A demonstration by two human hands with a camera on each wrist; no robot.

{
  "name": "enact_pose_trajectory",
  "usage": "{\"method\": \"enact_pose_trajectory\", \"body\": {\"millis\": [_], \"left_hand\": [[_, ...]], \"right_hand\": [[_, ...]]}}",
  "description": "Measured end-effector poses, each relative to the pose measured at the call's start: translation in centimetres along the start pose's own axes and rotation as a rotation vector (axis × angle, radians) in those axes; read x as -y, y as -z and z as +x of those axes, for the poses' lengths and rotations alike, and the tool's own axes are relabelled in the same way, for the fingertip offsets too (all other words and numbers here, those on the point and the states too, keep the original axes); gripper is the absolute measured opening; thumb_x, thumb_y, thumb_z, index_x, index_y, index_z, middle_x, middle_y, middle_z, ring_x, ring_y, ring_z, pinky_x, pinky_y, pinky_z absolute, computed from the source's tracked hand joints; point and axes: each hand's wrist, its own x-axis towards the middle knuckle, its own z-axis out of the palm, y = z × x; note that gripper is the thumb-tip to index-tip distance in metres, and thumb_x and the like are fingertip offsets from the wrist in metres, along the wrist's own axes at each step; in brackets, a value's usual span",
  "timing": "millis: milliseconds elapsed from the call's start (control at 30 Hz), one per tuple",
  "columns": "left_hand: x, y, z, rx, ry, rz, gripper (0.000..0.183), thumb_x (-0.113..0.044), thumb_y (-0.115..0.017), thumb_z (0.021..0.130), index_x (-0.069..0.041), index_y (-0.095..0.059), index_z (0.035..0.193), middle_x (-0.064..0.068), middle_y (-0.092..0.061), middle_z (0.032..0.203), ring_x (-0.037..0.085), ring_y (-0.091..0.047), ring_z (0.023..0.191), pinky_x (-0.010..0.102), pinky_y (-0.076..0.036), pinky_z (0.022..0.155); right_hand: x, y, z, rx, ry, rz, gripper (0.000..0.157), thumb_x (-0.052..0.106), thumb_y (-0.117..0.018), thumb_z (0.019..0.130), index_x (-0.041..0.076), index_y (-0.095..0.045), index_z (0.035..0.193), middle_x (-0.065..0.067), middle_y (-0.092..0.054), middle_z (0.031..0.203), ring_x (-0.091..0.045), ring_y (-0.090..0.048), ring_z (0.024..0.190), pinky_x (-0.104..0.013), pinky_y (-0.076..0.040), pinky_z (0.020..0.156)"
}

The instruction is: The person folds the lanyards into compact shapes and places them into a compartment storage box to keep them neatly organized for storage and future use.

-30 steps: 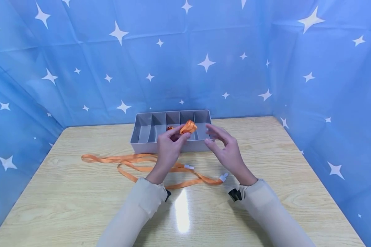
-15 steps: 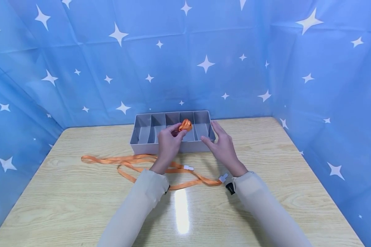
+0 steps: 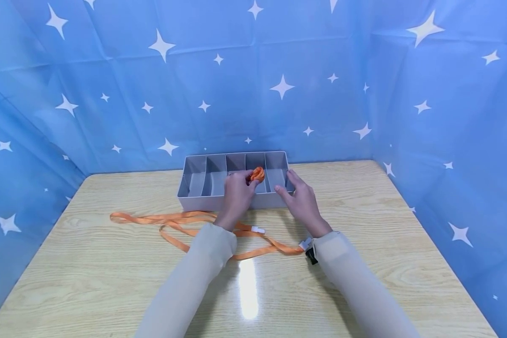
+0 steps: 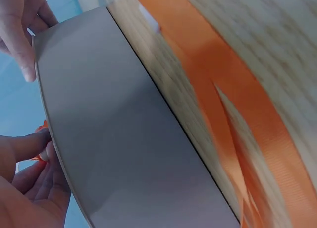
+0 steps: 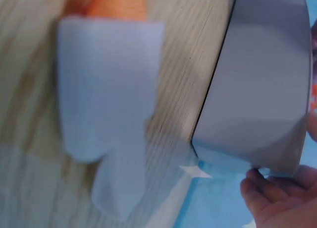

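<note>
A rolled-up orange lanyard (image 3: 257,175) is pinched between the thumb and fingers of my left hand (image 3: 238,195), over the fourth compartment from the left of a grey divided storage box (image 3: 211,203). My right hand (image 3: 303,202) holds that box at its right front corner, thumb at the front rim and fingers against the outer end wall. The right wrist view shows these fingers (image 5: 265,191) bent against the end of the box. In the left wrist view, the box wall hides part of the left fingertips and most of the roll.
Unrolled orange lanyards (image 3: 169,218) lie across the wooden table (image 3: 88,267) before the box, partly under my left arm. Their white plastic clips (image 3: 258,229) point right, one beside my right wrist. A blue star-patterned curtain (image 3: 236,94) hangs behind and at the sides.
My right hand has come from open air onto the box's right corner. The left hand, still pinching the rolled lanyard, has shifted slightly right and lower over the fourth compartment.
</note>
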Motion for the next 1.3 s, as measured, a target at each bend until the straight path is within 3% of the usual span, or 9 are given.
{"method": "enact_pose_trajectory", "body": {"millis": [200,367,600,833,967,1300], "left_hand": [[-0.3,-0.6,0.3,0.001,0.015,0.09,0.032,-0.009,-0.072,0.091,-0.001,-0.07,0.122,0.016,-0.07,0.115,0.027,-0.067,0.1,0.036,-0.055,0.089],[-0.4,-0.8,0.4,0.029,-0.013,0.142,0.031,-0.01,-0.072,0.092,-0.001,-0.07,0.122,0.016,-0.07,0.115,0.028,-0.069,0.101,0.037,-0.055,0.088],[-0.6,-1.1,0.6,0.072,0.001,0.196,0.029,-0.011,-0.071,0.093,-0.003,-0.071,0.121,0.014,-0.071,0.11,0.024,-0.068,0.093,0.035,-0.056,0.087],[-0.9,-1.2,0.9,0.135,-0.011,0.265,0.022,-0.013,-0.072,0.093,-0.001,-0.074,0.111,0.013,-0.071,0.098,0.022,-0.063,0.077,0.03,-0.058,0.072],[-0.9,-1.2,0.9,0.135,-0.029,0.287,0.024,-0.015,-0.075,0.09,-0.001,-0.074,0.109,0.013,-0.071,0.097,0.023,-0.065,0.078,0.033,-0.059,0.075],[-0.6,-1.0,0.9,0.142,-0.056,0.29,0.045,-0.022,-0.076,0.09,-0.004,-0.066,0.13,0.014,-0.07,0.118,0.026,-0.069,0.095,0.033,-0.058,0.081]], "right_hand": [[-0.2,-0.1,0.1,-0.001,-0.041,0.038,0.07,0.038,-0.063,0.098,-0.003,-0.038,0.149,-0.018,-0.031,0.158,-0.035,-0.033,0.143,-0.048,-0.036,0.111],[-0.3,-0.2,0.0,-0.009,-0.039,0.053,0.07,0.036,-0.065,0.097,-0.003,-0.038,0.149,-0.019,-0.031,0.157,-0.034,-0.034,0.143,-0.047,-0.037,0.11],[-0.3,-0.3,0.0,-0.015,-0.017,0.053,0.069,0.034,-0.066,0.097,-0.005,-0.039,0.148,-0.02,-0.032,0.156,-0.035,-0.033,0.143,-0.046,-0.031,0.114],[-0.3,-0.3,0.0,-0.029,-0.018,0.057,0.069,0.034,-0.066,0.097,-0.005,-0.04,0.148,-0.021,-0.034,0.156,-0.034,-0.034,0.142,-0.046,-0.034,0.113],[-0.3,-0.3,-0.1,-0.025,-0.025,0.06,0.069,0.034,-0.066,0.097,-0.004,-0.04,0.148,-0.02,-0.033,0.156,-0.034,-0.034,0.142,-0.046,-0.034,0.113],[-0.1,-0.1,-0.2,-0.005,-0.039,0.104,0.069,0.033,-0.066,0.097,-0.002,-0.037,0.15,-0.017,-0.03,0.158,-0.038,-0.047,0.132,-0.048,-0.05,0.097]]}}
